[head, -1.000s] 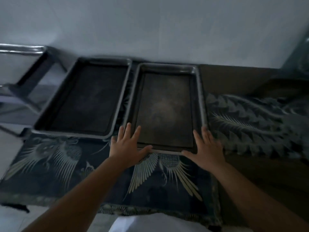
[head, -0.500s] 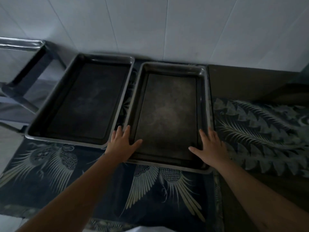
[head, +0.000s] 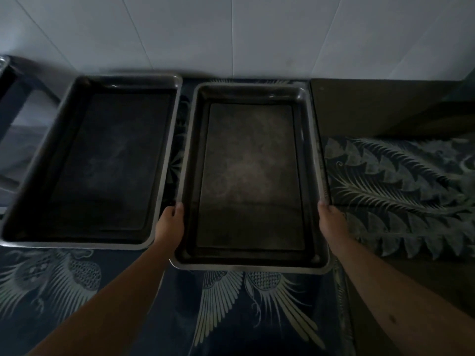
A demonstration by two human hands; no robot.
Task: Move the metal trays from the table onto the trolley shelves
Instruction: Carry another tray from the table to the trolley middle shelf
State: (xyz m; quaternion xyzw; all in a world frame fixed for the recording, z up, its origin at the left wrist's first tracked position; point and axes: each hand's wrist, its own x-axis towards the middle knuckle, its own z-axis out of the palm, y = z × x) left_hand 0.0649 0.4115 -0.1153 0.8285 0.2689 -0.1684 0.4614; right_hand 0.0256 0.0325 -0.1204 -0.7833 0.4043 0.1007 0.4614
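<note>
Two deep metal trays lie side by side on a dark cloth with a white feather print. The right tray [head: 250,268] is in front of me, its long side running away from me. My left hand [head: 169,223] grips its left rim near the front, thumb over the edge. My right hand [head: 331,219] grips its right rim at the same depth. The left tray [head: 164,155] rests untouched beside my left hand. A dark trolley frame [head: 15,83] shows at the far left edge.
A white tiled wall [head: 231,34] stands right behind the trays. To the right, bare brown tabletop [head: 372,106] meets a second patterned cloth [head: 401,191]. The gap between the two trays is narrow.
My hands went from lying flat at the right tray's front corners to gripping its two long rims. The tray's near end has come closer to me.
</note>
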